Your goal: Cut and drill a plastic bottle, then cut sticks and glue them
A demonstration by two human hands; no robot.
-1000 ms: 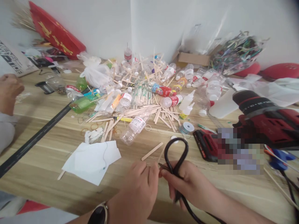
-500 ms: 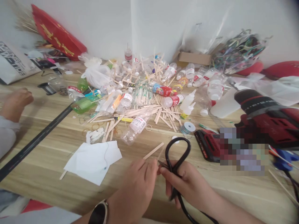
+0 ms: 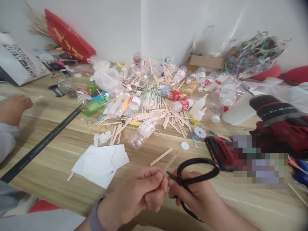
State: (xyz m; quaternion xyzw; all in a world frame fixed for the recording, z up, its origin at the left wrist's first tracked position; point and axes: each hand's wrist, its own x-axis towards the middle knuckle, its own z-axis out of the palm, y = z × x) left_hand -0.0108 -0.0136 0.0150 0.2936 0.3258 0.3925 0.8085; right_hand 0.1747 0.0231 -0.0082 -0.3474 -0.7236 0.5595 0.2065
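Observation:
My left hand [image 3: 141,192] is closed, pinching a thin wooden stick [image 3: 170,163] that points up and away from me. Black-handled scissors [image 3: 198,171] are in my right hand [image 3: 192,194], their tips close to the stick and my left fingertips. One large loop of the handle stands out to the right; the other hangs below the fingers. Another wooden stick [image 3: 161,157] lies on the table just beyond my left hand. White paper sheets [image 3: 99,165] with a dark thread on them lie to the left.
Plastic bottles [image 3: 141,131] and loose sticks [image 3: 154,115] are heaped at the middle back. A red and black drill [image 3: 279,118] stands at the right, near a spool [image 3: 197,133]. Another person's hand [image 3: 16,107] is at the left edge, over a black strip [image 3: 48,144].
My left hand has turned, showing more of its fingers and the stick. The scissors have rotated so the upper loop points right. The view has shifted slightly; the other person's hand now holds something clear.

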